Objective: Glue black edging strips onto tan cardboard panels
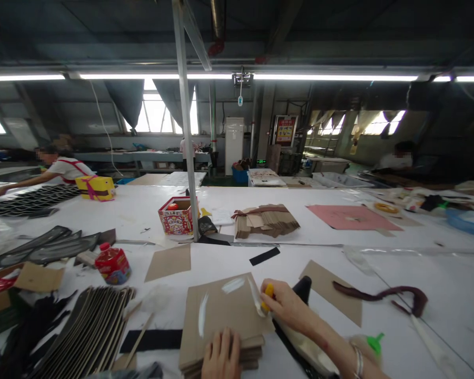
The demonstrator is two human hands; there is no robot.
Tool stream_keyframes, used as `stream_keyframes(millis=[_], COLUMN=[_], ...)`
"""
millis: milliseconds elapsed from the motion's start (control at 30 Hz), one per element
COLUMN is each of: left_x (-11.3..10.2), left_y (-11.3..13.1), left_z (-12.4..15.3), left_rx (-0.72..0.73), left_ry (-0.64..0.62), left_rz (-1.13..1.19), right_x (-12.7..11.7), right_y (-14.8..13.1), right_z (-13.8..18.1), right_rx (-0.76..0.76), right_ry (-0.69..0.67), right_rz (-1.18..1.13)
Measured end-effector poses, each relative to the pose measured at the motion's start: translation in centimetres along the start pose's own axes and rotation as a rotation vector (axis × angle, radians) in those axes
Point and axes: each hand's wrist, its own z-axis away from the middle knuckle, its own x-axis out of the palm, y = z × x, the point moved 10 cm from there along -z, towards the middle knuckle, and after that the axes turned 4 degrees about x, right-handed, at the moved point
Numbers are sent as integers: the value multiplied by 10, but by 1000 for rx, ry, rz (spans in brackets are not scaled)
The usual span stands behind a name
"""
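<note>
A stack of brown cardboard sheets [221, 316] lies at the near edge of the white table [300, 247]. My left hand [221, 355] rests flat on its near edge, fingers stretched out. My right hand [286, 305] is closed around a small yellow-handled tool [266, 297], a brush I think, with its tip at the right edge of the top sheet. Shiny wet streaks [233, 286] show on that sheet. A dark pointed piece [302, 288] sticks out just behind my right hand.
Fanned dark strips [90, 326] lie at the left, with a red jar [112, 263] behind them. A metal pole [185, 131] rises mid-table beside a red patterned box [176, 217]. A dark red curved strap [383, 293] lies to the right. Two people work at the far sides.
</note>
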Motion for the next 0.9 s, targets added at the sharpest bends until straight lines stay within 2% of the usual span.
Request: stream_keyframes(millis=[100,233,400,567,700,833,900], left_x=[-5,-9,-20,-27,-35,-42,-48], left_y=[0,1,5,9,11,17,20], left_z=[-9,-20,-26,-31,-35,-35,-35], left_rx=[-17,-35,-14,61,105,140,164], left_ry=[-73,-237,-341,-524,-551,-526,-501], left_rz=[37,41,72,110,95,72,62], right_x=[-7,-40,-79,-101,-107,-108,-110], right_y=[-3,9,55,98,108,107,101], right_z=[28,59,102,146,166,172,173], right_rx=[53,170,326,487,554,544,512], right_ry=[-56,52,213,335,367,334,324], right_rz=[-3,-146,-276,-360,-396,-392,-308])
